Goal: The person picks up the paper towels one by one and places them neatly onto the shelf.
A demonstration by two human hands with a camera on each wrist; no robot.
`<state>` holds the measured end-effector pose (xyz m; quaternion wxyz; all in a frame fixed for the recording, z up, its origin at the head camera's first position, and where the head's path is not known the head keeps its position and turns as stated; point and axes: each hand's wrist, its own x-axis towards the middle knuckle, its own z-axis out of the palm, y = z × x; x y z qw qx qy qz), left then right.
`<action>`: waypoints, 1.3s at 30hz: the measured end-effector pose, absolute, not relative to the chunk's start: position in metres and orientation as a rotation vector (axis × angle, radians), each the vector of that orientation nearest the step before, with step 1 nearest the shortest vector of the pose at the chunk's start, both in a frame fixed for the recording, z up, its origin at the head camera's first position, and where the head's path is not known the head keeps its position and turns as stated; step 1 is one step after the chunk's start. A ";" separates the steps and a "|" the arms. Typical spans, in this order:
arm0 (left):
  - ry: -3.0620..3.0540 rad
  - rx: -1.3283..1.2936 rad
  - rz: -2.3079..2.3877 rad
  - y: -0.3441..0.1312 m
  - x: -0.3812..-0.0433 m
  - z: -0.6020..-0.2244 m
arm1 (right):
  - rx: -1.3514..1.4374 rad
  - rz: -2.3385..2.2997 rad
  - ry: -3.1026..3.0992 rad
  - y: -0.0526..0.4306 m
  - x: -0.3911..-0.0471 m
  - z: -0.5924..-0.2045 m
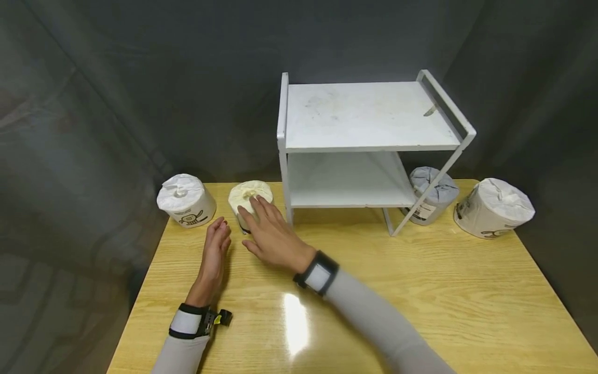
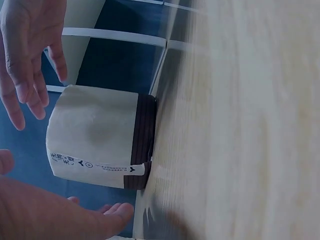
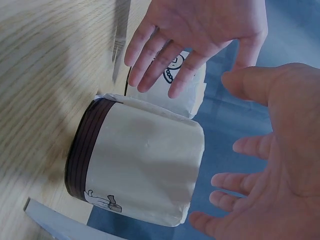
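A cream-wrapped toilet paper roll with a dark band round its base stands upright on the table, left of the white shelf. Over its near right side reaches my right hand, fingers spread; the right wrist view shows a gap between those fingers and the roll. My left hand is held at the roll's left front, fingers nearly straight and gripping nothing. In the left wrist view, the roll sits between both hands. Left of it stands a white-wrapped roll printed with a cartoon animal.
A white two-tier metal shelf stands at the table's back, close to the cream roll's right. Beyond its slanted right leg are a grey-wrapped roll and another white roll. Dark curtains hang behind and beside the wooden table.
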<state>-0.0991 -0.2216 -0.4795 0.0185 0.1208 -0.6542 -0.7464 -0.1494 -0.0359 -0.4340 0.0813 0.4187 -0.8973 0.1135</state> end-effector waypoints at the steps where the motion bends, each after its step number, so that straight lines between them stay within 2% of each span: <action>1: -2.031 0.377 -2.314 -0.222 -0.100 -0.479 | 1.249 0.332 -2.685 -0.037 -0.150 -0.434; 39: -1.832 0.460 -2.409 -0.219 -0.137 -0.490 | 1.081 0.532 -2.811 -0.049 -0.173 -0.455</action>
